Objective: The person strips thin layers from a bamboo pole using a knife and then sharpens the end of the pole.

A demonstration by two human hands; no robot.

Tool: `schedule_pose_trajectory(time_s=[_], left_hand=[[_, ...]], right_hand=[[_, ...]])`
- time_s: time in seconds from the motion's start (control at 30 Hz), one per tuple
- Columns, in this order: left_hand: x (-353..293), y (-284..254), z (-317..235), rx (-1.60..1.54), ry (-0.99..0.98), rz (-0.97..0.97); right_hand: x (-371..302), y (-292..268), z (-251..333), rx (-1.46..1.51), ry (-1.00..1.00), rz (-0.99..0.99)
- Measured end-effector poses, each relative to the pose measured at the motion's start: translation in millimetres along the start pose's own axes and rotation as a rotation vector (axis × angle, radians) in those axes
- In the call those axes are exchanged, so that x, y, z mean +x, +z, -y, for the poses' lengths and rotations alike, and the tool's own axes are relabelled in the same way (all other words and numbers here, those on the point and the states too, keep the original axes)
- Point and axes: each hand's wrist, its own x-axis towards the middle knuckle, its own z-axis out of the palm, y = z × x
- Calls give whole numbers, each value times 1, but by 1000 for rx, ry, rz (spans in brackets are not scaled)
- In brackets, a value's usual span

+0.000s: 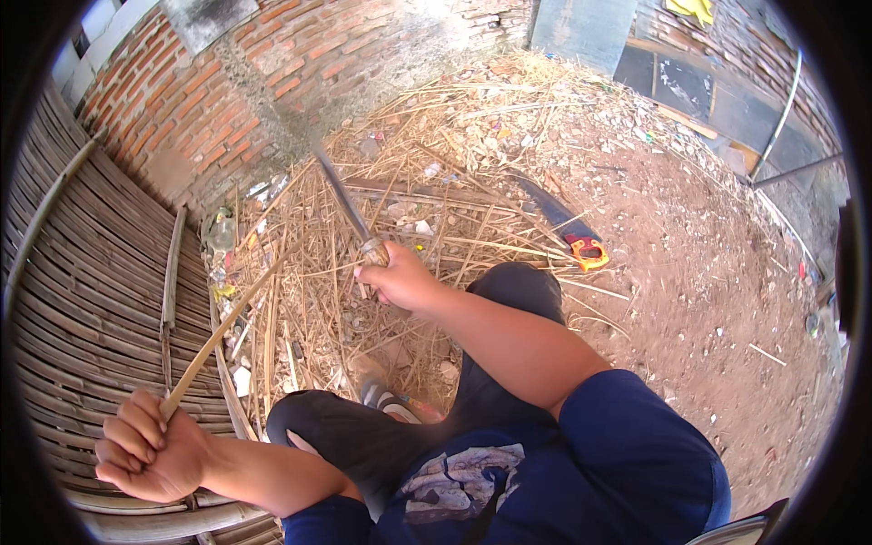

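Observation:
My right hand (400, 278) is closed round the wooden handle of a long-bladed machete (341, 194), held out in front of me. Its dark blade points up and away toward the brick wall. At the lower left, my left hand (150, 450) grips one end of a long, pale bamboo strip (218, 338). The strip slants up to the right, and its far end comes close to the litter on the ground, left of the machete. Whether that end touches anything I cannot tell. Both hands are apart from each other.
Split bamboo scraps (309, 241) cover the ground ahead. A handsaw (559, 213) with an orange handle lies on them to the right. A slatted bamboo panel (91, 300) stands close on the left; a brick wall (195, 113) rises behind. Bare dirt (699, 336) spreads rightward.

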Motion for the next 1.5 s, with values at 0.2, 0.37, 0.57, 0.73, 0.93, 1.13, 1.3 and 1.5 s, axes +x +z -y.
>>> schedule_pose_trajectory(time_s=[0.2,0.37,0.57,0.73,0.93,1.13,1.3,1.5], left_hand=[[-8,49,-22,-135,-14,90],[-2,90,-36,-270,-37,256],[-4,121,-51,-266,-28,287],[0,110,-60,-339,-82,358],[-9,83,-64,-198,-76,477],[-19,44,-69,-236,-183,328],[-36,8,-68,-158,-307,-85],[-86,-87,-80,390,-651,-269]], right_hand=[[-11,-15,-15,366,66,-98],[-14,-15,-1,398,62,-86],[-22,-12,13,514,4,-28],[-23,-13,19,615,-15,46],[-25,-37,5,583,-56,54],[-7,-52,-6,612,1,51],[18,-34,-24,633,-88,-59],[35,-32,-33,637,-88,-160]])
